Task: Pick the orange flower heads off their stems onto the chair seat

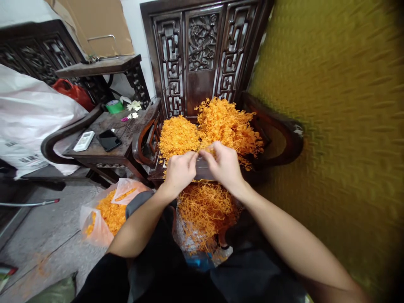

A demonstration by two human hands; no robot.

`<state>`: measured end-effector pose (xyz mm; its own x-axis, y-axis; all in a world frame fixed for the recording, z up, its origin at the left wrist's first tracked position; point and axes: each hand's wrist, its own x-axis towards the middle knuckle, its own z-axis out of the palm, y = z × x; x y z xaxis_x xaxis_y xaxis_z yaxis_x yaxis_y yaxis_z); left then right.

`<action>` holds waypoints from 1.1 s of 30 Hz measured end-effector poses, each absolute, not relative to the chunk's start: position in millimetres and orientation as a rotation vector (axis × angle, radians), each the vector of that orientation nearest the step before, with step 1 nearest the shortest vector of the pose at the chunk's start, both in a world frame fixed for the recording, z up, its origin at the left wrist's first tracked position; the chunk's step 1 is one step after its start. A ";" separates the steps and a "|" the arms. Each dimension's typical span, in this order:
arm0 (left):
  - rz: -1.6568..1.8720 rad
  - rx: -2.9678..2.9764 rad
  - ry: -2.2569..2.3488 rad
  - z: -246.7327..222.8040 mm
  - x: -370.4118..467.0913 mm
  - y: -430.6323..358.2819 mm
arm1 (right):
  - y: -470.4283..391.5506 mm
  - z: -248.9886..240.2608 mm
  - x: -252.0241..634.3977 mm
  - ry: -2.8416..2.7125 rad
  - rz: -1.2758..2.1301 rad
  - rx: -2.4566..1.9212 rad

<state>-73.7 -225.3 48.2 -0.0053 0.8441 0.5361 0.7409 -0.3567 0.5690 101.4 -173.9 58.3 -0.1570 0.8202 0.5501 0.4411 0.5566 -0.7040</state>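
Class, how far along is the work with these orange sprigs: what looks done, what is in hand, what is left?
Probably done: the compact heap on the chair and the bare-looking stems below its seat. In hand: the left hand and right hand meet at the fingertips; what they pinch is too small to tell. Apparently left: the sizeable, bushy, branching heap.

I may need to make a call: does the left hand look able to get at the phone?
Probably, by reaching over or around the armrest between them: the phone lies uncovered on the side table, to the left hand's left.
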 end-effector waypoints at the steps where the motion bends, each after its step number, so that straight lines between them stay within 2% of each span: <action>1: 1.360 2.032 1.688 50.7 -76.9 -227.6 | -165.3 60.2 110.7 -1.652 0.519 -1.042; 4: 1.406 1.598 1.482 56.1 -84.7 -232.4 | -144.9 68.1 135.0 -1.266 0.749 -1.012; 8: 1.277 1.251 1.060 57.7 -82.9 -231.9 | -149.6 73.6 132.1 -1.300 1.261 -0.945; 12: 1.310 1.211 0.985 57.3 -74.4 -227.5 | -169.6 76.3 106.2 -1.275 1.519 -0.837; 16: 1.313 1.206 1.015 55.0 -65.8 -225.1 | -176.7 71.4 83.9 -1.230 1.459 -0.839; 22: 1.416 1.315 1.011 52.0 -59.1 -240.0 | -127.9 54.1 97.3 -0.975 1.009 -0.925; 26: 1.312 1.326 0.981 52.9 -65.7 -243.5 | -111.0 59.2 124.9 -0.992 1.113 -0.861; 30: 1.175 1.342 0.949 50.6 -70.5 -236.0 | -134.0 72.4 128.0 -1.214 1.398 -0.686; 33: 1.111 1.322 0.951 49.0 -72.4 -232.9 | -149.2 82.2 128.9 -1.332 1.437 -0.646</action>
<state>-72.4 -232.9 49.0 0.2352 0.9685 0.0812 -0.0698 -0.0665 0.9953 128.9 -149.2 82.2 -0.3282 0.9116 0.2475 -0.3158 0.1410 -0.9383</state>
